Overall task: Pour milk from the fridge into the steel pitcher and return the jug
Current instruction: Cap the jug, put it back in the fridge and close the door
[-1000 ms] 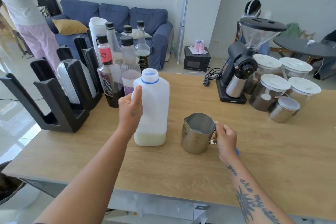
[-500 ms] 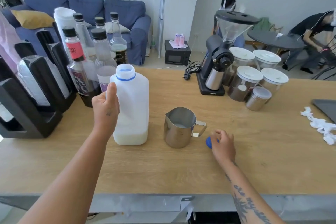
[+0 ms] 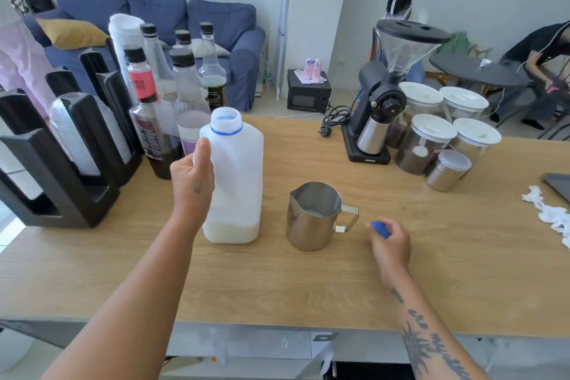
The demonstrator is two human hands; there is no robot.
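Observation:
A white plastic milk jug (image 3: 236,176) stands upright and uncapped on the wooden counter (image 3: 308,281), with a little milk at its bottom. My left hand (image 3: 192,179) grips its handle side. To its right stands the steel pitcher (image 3: 313,216), spout to the left, handle to the right, with some milk inside. Just right of the pitcher's handle, my right hand (image 3: 391,245) holds the jug's blue cap (image 3: 380,229) in its fingertips, at the counter surface.
Syrup bottles (image 3: 154,114) and a black cup and lid rack (image 3: 61,157) crowd the left. A coffee grinder (image 3: 388,95), lidded jars (image 3: 431,139) and a steel shaker (image 3: 447,170) stand at the back right. Crumpled white paper (image 3: 552,213) lies at the right edge. People sit beyond.
My right hand let go of the pitcher's handle, moved right and closed on the blue cap. My left hand kept its hold on the jug. The view shifted to the right.

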